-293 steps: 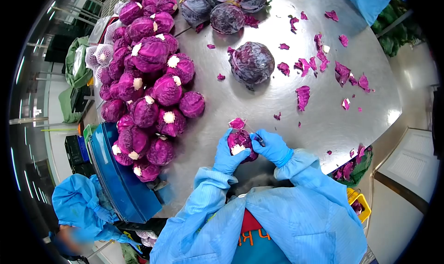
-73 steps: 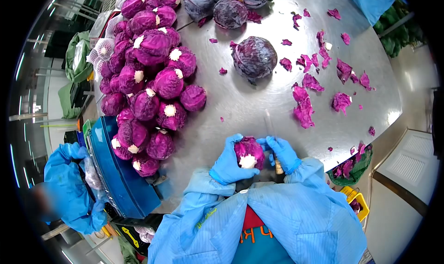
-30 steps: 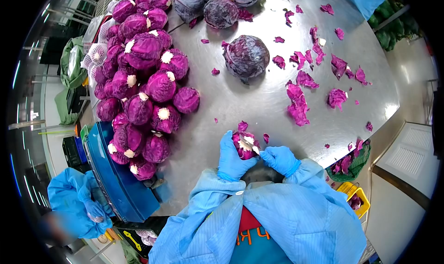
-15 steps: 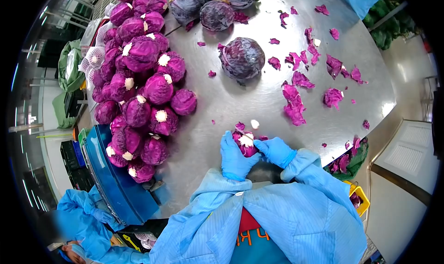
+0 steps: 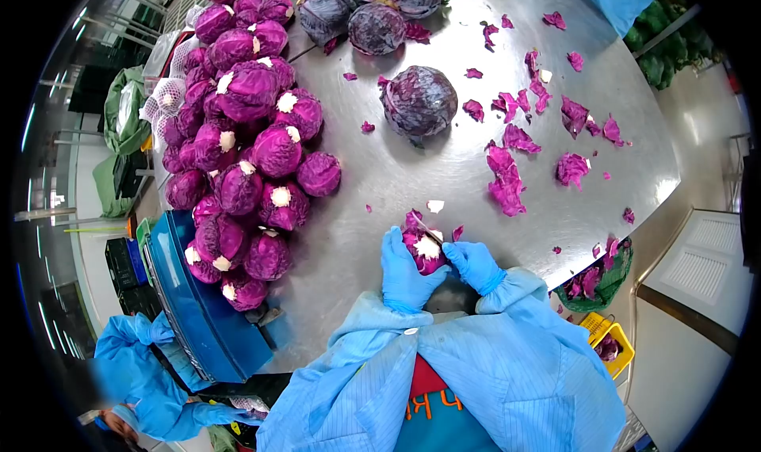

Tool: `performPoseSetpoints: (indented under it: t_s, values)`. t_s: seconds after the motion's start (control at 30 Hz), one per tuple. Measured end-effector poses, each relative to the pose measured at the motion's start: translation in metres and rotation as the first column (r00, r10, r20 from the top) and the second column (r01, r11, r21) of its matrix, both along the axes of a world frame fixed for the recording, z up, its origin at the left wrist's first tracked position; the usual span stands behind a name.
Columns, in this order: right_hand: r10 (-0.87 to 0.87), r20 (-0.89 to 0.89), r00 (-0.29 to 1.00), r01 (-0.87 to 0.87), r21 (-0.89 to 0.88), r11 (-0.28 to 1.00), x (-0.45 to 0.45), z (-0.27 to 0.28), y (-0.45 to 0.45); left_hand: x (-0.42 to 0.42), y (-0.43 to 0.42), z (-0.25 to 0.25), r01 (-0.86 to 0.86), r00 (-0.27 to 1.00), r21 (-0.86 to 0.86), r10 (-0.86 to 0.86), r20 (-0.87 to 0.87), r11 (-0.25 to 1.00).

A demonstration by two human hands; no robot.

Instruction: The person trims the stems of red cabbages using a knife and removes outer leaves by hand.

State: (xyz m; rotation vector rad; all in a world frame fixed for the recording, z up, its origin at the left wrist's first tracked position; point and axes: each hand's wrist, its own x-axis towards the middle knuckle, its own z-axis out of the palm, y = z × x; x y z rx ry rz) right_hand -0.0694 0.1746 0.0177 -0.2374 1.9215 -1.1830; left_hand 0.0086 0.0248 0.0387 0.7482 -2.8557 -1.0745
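My left hand [image 5: 404, 276], in a blue glove, is wrapped round a purple cabbage [image 5: 429, 248] at the table's near side. The cabbage's pale, cut stem end faces up. In my gloved right hand [image 5: 477, 267] is a small knife [image 5: 430, 230], closed in the fingers, its thin blade over the top of the cabbage. A white cut piece [image 5: 435, 206] lies on the metal just beyond. Farther up the table sits a darker, untrimmed cabbage [image 5: 418, 101].
Trimmed purple cabbages [image 5: 277, 151] are heaped at the left, above a blue bin [image 5: 208, 309]. More dark cabbages [image 5: 376, 29] lie at the back. Torn leaves [image 5: 505, 179] litter the steel table [image 5: 357, 254]. A yellow crate [image 5: 622, 355] stands lower right. A blue-clad co-worker [image 5: 135, 373] is lower left.
The knife blade now shows across the cabbage top, and a loose leaf piece stands out beside it. Both hands stay close to where they were. The co-worker's arm at lower left has shifted.
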Motion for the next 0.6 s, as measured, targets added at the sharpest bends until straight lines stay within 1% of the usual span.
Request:
performPoseSetpoints:
  t_s: [0.03,0.1,0.13,0.17,0.2,0.23,0.27,0.3,0.37,0.4,0.47,0.5,0.53,0.57,0.6]
  values:
    - [0.056,-0.134,0.989,-0.049,0.053,0.997,0.000,0.002,0.000,0.002,0.000,0.001,0.001,1.000,0.000,-0.001,-0.003,1.000]
    - [0.187,-0.382,0.905,-0.127,0.177,0.976,0.000,0.005,-0.001,0.005,0.001,0.001,-0.004,1.000,-0.002,0.004,0.002,1.000]
    - [0.021,-0.388,0.922,0.001,0.055,0.999,0.001,0.005,-0.005,0.006,0.002,0.001,-0.009,1.000,-0.005,0.009,0.010,1.000]
    - [-0.146,-0.374,0.916,0.130,-0.067,0.989,0.000,0.005,-0.012,0.006,0.003,0.001,-0.015,1.000,-0.008,0.015,0.015,1.000]
    - [-0.308,-0.340,0.889,0.257,-0.187,0.948,-0.003,0.007,-0.018,0.007,0.004,0.000,-0.009,1.000,-0.027,0.009,0.003,1.000]
    - [-0.156,-0.331,0.931,0.139,-0.077,0.987,-0.009,0.011,-0.019,0.008,0.005,-0.002,0.000,1.000,-0.046,0.000,-0.009,0.999]
    - [-0.005,-0.306,0.952,0.015,0.032,0.999,-0.017,0.017,-0.020,0.010,0.005,-0.004,0.010,1.000,-0.066,-0.012,-0.022,0.998]
    - [0.143,-0.262,0.954,-0.110,0.137,0.985,-0.023,0.022,-0.020,0.012,0.005,-0.008,0.019,0.998,-0.062,-0.023,-0.057,0.998]
    - [0.103,0.004,0.995,-0.101,-0.148,0.984,-0.032,0.008,-0.019,0.019,0.002,-0.014,0.039,0.991,-0.055,-0.046,-0.125,0.998]
    - [0.109,0.135,0.985,-0.066,-0.289,0.955,-0.034,0.003,-0.020,0.021,-0.003,-0.013,0.058,0.992,0.013,-0.057,-0.112,0.998]
    - [0.106,-0.012,0.994,-0.106,-0.237,0.966,-0.030,-0.003,-0.024,0.022,-0.014,-0.011,0.087,0.993,0.144,-0.073,-0.095,0.986]
    - [0.111,-0.073,0.991,-0.124,-0.205,0.971,-0.023,-0.004,-0.025,0.020,-0.014,-0.005,0.084,0.993,0.075,-0.077,-0.093,0.994]
    - [0.236,-0.322,0.917,-0.267,-0.057,0.962,-0.020,0.011,-0.028,0.013,-0.015,0.006,0.079,0.993,0.006,-0.078,-0.091,0.997]
    - [0.271,-0.405,0.873,-0.297,-0.001,0.955,-0.017,0.018,-0.031,0.003,-0.017,0.012,0.072,0.993,-0.065,-0.078,-0.092,0.995]
    - [0.306,-0.480,0.822,-0.320,0.055,0.946,-0.008,0.022,-0.032,-0.003,-0.013,0.007,0.045,0.990,0.014,-0.043,-0.133,0.999]
